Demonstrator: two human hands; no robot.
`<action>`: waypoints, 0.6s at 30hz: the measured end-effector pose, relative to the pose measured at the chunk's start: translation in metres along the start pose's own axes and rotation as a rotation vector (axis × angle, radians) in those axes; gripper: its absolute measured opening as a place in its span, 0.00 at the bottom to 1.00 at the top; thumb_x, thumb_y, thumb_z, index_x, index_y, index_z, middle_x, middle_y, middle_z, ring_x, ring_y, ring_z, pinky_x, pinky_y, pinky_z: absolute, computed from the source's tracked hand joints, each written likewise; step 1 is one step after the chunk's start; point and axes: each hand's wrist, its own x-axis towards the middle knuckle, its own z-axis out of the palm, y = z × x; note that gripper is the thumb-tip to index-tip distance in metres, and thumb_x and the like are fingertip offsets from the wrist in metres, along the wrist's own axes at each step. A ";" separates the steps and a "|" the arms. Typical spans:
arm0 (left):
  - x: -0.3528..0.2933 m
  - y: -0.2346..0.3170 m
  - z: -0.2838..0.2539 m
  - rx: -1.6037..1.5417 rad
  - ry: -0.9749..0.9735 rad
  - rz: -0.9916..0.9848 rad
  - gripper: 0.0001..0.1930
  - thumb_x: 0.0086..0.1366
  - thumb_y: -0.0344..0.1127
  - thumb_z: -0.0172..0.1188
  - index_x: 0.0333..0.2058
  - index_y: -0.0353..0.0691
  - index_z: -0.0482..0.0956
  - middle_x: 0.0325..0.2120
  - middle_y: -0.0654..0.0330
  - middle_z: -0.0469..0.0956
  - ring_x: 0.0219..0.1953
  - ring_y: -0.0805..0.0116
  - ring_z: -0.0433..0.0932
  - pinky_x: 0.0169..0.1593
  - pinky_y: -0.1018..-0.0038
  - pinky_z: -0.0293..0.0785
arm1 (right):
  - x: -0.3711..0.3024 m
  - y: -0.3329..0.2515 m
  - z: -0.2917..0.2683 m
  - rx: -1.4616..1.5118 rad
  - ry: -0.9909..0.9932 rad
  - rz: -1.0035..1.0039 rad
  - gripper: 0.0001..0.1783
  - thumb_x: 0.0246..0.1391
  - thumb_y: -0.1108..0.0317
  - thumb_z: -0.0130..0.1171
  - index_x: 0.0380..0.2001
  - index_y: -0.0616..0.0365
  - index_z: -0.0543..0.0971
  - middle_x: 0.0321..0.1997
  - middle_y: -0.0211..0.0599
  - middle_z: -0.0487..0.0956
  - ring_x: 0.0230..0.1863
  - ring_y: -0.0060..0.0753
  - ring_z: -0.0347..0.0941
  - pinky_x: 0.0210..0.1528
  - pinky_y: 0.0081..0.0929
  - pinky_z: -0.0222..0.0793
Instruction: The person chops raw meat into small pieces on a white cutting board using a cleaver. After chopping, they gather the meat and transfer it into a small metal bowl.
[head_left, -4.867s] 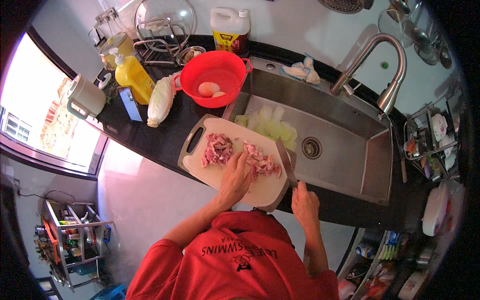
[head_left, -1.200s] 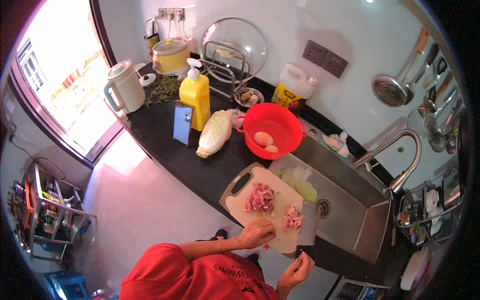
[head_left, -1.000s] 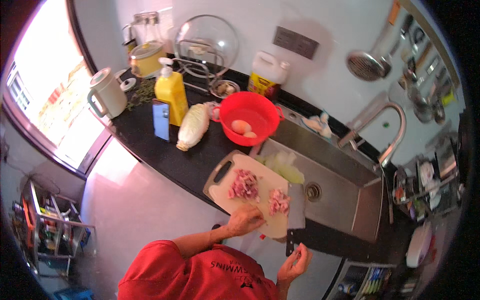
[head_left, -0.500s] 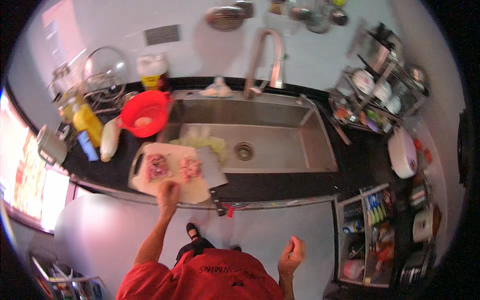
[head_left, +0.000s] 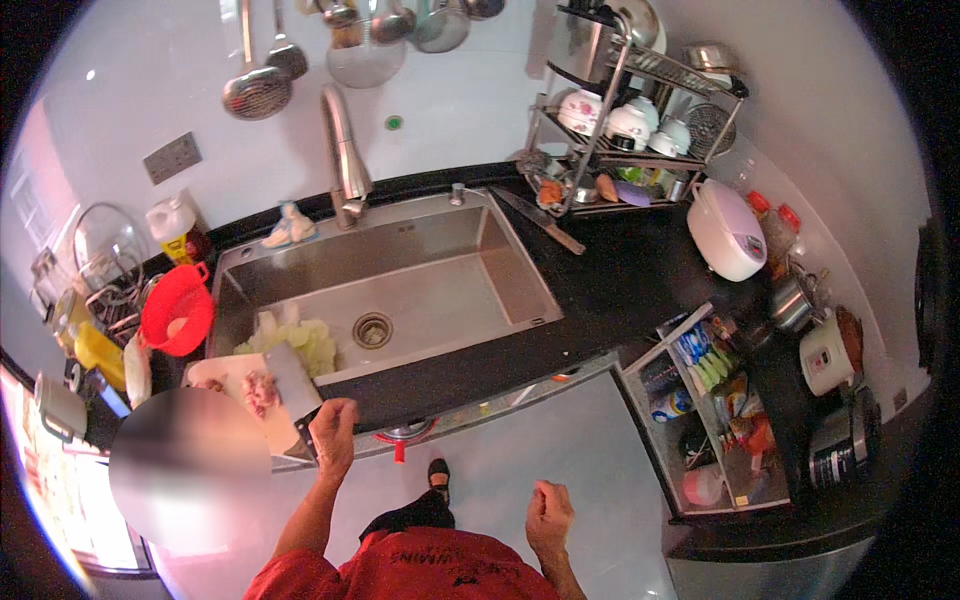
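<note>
My left hand (head_left: 333, 436) is closed in a loose fist over the counter's front edge, just right of the cleaver (head_left: 296, 384), with nothing showing in it. The cleaver's blade lies on the right side of a pale cutting board (head_left: 277, 432), its dark handle partly behind my hand. Chopped raw meat (head_left: 260, 392) sits on the board in two heaps, the left one partly hidden by a blurred patch. My right hand (head_left: 549, 515) hangs apart from everything, above the floor, fingers curled and nothing visible in them.
Pale green leaves (head_left: 305, 344) lie in the steel sink (head_left: 450, 300). A red colander (head_left: 178, 312) stands left. Along the right are a knife (head_left: 545, 222), a dish rack (head_left: 600, 130), a rice cooker (head_left: 728, 230) and an open compartmented drawer (head_left: 640, 385).
My view has swung right, bringing more of the right counter in. My left hand has moved from the board's front edge to beside the cleaver handle. My right hand stays low and curled.
</note>
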 end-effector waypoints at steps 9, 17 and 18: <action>0.036 -0.031 0.079 0.030 0.165 -0.071 0.16 0.70 0.39 0.46 0.24 0.38 0.62 0.20 0.68 0.58 0.25 0.78 0.57 0.28 0.76 0.58 | 0.130 0.034 0.007 0.058 -0.023 -0.166 0.13 0.47 0.80 0.55 0.39 0.60 0.75 0.30 0.41 0.74 0.27 0.42 0.70 0.28 0.33 0.67; 0.075 -0.013 0.154 0.081 -0.036 -0.027 0.26 0.55 0.27 0.62 0.52 0.41 0.64 0.46 0.58 0.65 0.42 0.67 0.69 0.37 0.74 0.70 | 0.238 0.106 0.006 -0.083 -0.001 -0.250 0.15 0.46 0.74 0.58 0.41 0.60 0.73 0.35 0.45 0.74 0.38 0.50 0.70 0.39 0.42 0.69; 0.080 -0.009 0.163 0.064 -0.031 -0.041 0.24 0.56 0.28 0.62 0.51 0.41 0.65 0.45 0.59 0.66 0.41 0.68 0.70 0.37 0.74 0.70 | 0.259 0.109 0.001 -0.093 0.003 -0.270 0.15 0.46 0.74 0.59 0.41 0.60 0.73 0.36 0.45 0.73 0.38 0.50 0.70 0.39 0.41 0.69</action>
